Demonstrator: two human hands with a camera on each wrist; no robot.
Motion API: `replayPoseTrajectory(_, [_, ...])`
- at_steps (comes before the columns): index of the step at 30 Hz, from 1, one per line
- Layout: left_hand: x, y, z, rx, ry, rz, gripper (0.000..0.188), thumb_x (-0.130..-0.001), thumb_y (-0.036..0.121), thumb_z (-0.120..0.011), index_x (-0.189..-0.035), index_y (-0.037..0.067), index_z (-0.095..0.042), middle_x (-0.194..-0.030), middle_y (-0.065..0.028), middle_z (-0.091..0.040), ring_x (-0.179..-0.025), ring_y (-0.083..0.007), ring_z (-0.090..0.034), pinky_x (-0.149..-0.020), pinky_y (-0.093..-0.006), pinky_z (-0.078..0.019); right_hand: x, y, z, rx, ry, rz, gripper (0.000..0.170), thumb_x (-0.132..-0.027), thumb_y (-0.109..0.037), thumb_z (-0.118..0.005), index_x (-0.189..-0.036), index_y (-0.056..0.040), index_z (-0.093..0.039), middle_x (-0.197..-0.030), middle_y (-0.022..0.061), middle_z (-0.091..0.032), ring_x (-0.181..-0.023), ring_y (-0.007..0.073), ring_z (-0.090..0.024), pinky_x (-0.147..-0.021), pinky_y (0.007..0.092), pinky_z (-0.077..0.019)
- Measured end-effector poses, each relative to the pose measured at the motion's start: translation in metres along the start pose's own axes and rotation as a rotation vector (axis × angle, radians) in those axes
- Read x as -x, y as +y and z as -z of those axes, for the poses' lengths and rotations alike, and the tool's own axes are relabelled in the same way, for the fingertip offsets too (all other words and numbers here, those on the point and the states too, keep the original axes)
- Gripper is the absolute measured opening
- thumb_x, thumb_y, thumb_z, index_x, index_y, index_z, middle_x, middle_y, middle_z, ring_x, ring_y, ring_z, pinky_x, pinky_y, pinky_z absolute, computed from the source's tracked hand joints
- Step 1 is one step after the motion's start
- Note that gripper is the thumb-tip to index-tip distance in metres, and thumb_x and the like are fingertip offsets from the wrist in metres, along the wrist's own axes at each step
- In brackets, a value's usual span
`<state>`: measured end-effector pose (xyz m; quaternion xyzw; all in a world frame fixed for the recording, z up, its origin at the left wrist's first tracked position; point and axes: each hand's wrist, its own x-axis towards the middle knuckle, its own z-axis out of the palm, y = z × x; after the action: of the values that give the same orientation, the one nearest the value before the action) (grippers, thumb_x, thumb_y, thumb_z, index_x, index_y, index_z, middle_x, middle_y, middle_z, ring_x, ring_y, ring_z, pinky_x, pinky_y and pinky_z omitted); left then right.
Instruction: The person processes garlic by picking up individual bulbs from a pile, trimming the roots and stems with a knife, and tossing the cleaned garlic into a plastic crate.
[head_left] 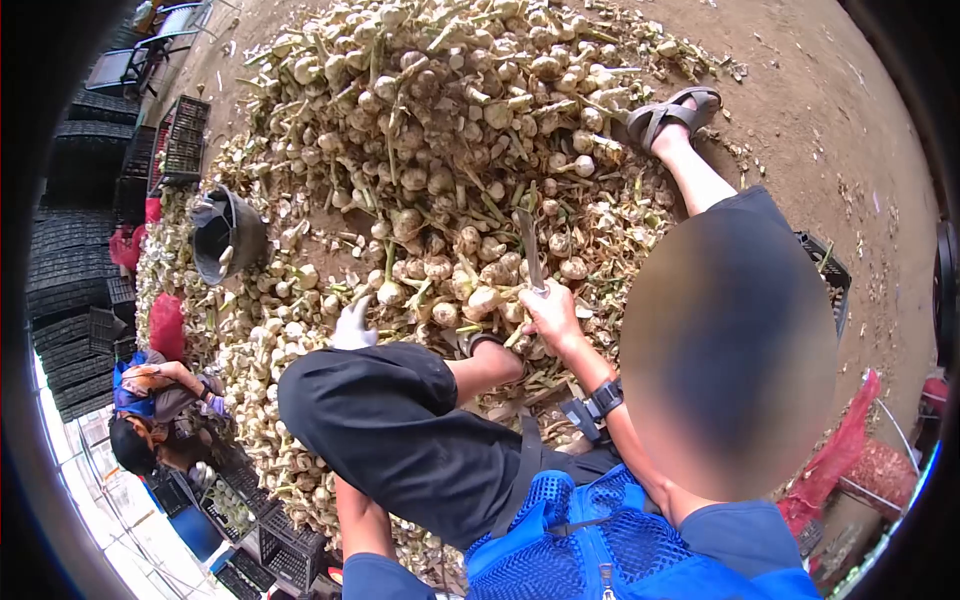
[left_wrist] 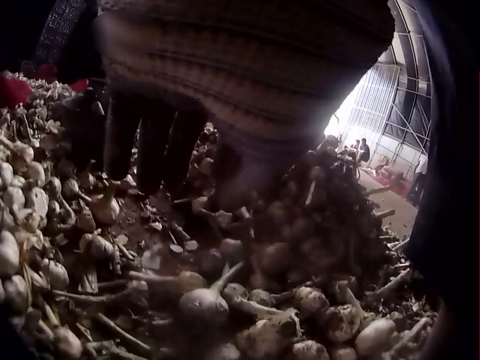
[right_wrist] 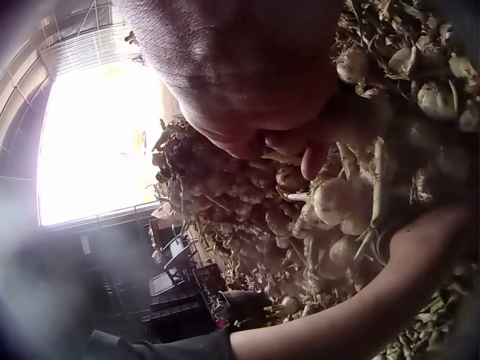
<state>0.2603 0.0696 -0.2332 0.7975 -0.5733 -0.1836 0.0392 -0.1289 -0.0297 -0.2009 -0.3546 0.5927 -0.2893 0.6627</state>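
Note:
My right hand (head_left: 553, 315) grips the lower end of a long metal blade (head_left: 531, 250), which points up over the garlic pile (head_left: 430, 130). In the right wrist view the fingers of that hand (right_wrist: 240, 82) are curled, and the blade is not seen. My left hand (head_left: 353, 328), in a pale glove, is beyond the dark-trousered knee, over loose garlic bulbs. The left wrist view has the gloved hand (left_wrist: 225, 67) above the pile, fingers pointing down with nothing seen between them. Below it lies a garlic bulb (left_wrist: 203, 306) with its stem on.
A dark bucket (head_left: 240, 240) stands left of the pile. Black crates (head_left: 183, 140) and red net bags (head_left: 166, 325) are farther left. Another person (head_left: 150, 400) sits at the lower left near crates of garlic. A sandalled foot (head_left: 675, 120) rests on the pile's right edge.

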Motion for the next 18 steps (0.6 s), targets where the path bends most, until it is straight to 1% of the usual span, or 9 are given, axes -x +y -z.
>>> replayPoseTrajectory(4, [-0.039,0.000,-0.055,-0.158,-0.082,-0.062,0.071,-0.075,-0.010,-0.056,-0.139,0.021,-0.052,-0.140,-0.0275,-0.048,-0.119,-0.0452,-0.055,-0.097,-0.0477,-0.0493,-0.009,0.004,0.000,-0.004,-0.046,-0.108,0.020,-0.089,-0.020,-0.067,-0.090,-0.0034,-0.056,-0.075,-0.0018,-0.051,-0.062,0.0083,-0.054,-0.050,0.0278,-0.0586])
replayPoseTrajectory(5, [-0.048,-0.014,-0.072,-0.143,-0.104,-0.110,0.077,-0.070,-0.013,-0.062,-0.139,0.022,-0.053,-0.134,-0.0251,-0.050,-0.117,-0.0431,-0.056,-0.098,-0.0459,-0.0498,-0.010,0.006,-0.001,0.004,-0.040,-0.127,0.020,-0.089,-0.020,-0.067,-0.090,-0.0034,-0.056,-0.075,-0.0018,-0.051,-0.062,0.0083,-0.054,-0.050,0.0278,-0.0586])
replayPoseTrajectory(6, [-0.053,-0.012,-0.079,-0.245,0.043,-0.215,0.077,-0.070,-0.010,-0.064,-0.139,0.023,-0.053,-0.132,-0.0247,-0.051,-0.113,-0.0441,-0.058,-0.095,-0.0466,-0.0509,-0.011,0.008,-0.003,-0.009,-0.007,-0.107,0.020,-0.088,-0.020,-0.067,-0.086,-0.0015,-0.059,-0.072,-0.0002,-0.055,-0.059,0.0098,-0.056,-0.048,0.0278,-0.0570])
replayPoseTrajectory(8, [-0.062,-0.008,-0.086,-0.308,-0.089,0.010,0.069,-0.073,0.000,-0.069,-0.137,0.022,-0.055,-0.135,-0.0226,-0.050,-0.108,-0.0440,-0.060,-0.091,-0.0467,-0.0521,-0.014,0.008,-0.008,-0.020,0.025,-0.091,0.022,-0.087,-0.020,-0.066,-0.081,0.0005,-0.061,-0.068,0.0014,-0.058,-0.055,0.0114,-0.059,-0.045,0.0278,-0.0553])
replayPoseTrajectory(12, [-0.056,0.014,-0.063,-0.299,-0.153,0.092,0.060,-0.078,0.009,-0.068,-0.135,0.022,-0.056,-0.129,-0.0211,-0.056,-0.106,-0.0413,-0.062,-0.088,-0.0460,-0.0530,-0.014,0.002,-0.013,-0.042,0.017,-0.095,0.021,-0.088,-0.020,-0.067,-0.082,0.0000,-0.062,-0.067,0.0009,-0.057,-0.055,0.0109,-0.058,-0.047,0.0278,-0.0569])
replayPoseTrajectory(14, [-0.052,-0.002,-0.068,-0.116,0.001,0.116,0.055,-0.079,0.018,-0.071,-0.133,0.022,-0.059,-0.116,-0.0216,-0.062,-0.101,-0.0368,-0.065,-0.086,-0.0431,-0.0539,-0.012,-0.001,-0.014,-0.058,-0.002,-0.089,0.022,-0.087,-0.020,-0.067,-0.083,0.0003,-0.062,-0.067,0.0010,-0.057,-0.055,0.0108,-0.058,-0.047,0.0277,-0.0574])
replayPoseTrajectory(15, [-0.052,0.008,-0.039,0.102,-0.092,0.206,0.058,-0.079,0.035,-0.073,-0.129,0.011,-0.058,-0.107,-0.0206,-0.069,-0.092,-0.0309,-0.068,-0.081,-0.0419,-0.0528,-0.012,-0.001,-0.014,-0.051,-0.006,-0.073,0.022,-0.087,-0.020,-0.067,-0.083,0.0005,-0.062,-0.066,0.0012,-0.057,-0.055,0.0106,-0.058,-0.047,0.0276,-0.0575])
replayPoseTrajectory(16, [-0.055,-0.032,-0.062,0.503,-0.033,0.315,0.058,-0.080,0.038,-0.076,-0.122,0.001,-0.063,-0.096,-0.0119,-0.072,-0.086,-0.0203,-0.067,-0.080,-0.0358,-0.0507,-0.011,-0.001,-0.013,-0.047,-0.011,-0.056,0.022,-0.087,-0.020,-0.068,-0.084,0.0008,-0.062,-0.066,0.0014,-0.057,-0.054,0.0104,-0.059,-0.048,0.0275,-0.0576])
replayPoseTrajectory(18, [-0.052,-0.004,0.004,0.755,-0.133,0.407,0.057,-0.083,0.041,-0.076,-0.116,-0.004,-0.066,-0.098,-0.0063,-0.071,-0.087,-0.0127,-0.061,-0.081,-0.0297,-0.0475,-0.004,-0.009,-0.013,-0.061,0.002,-0.033,0.023,-0.087,-0.020,-0.068,-0.082,0.0017,-0.063,-0.066,0.0021,-0.058,-0.054,0.0106,-0.059,-0.047,0.0275,-0.0576])
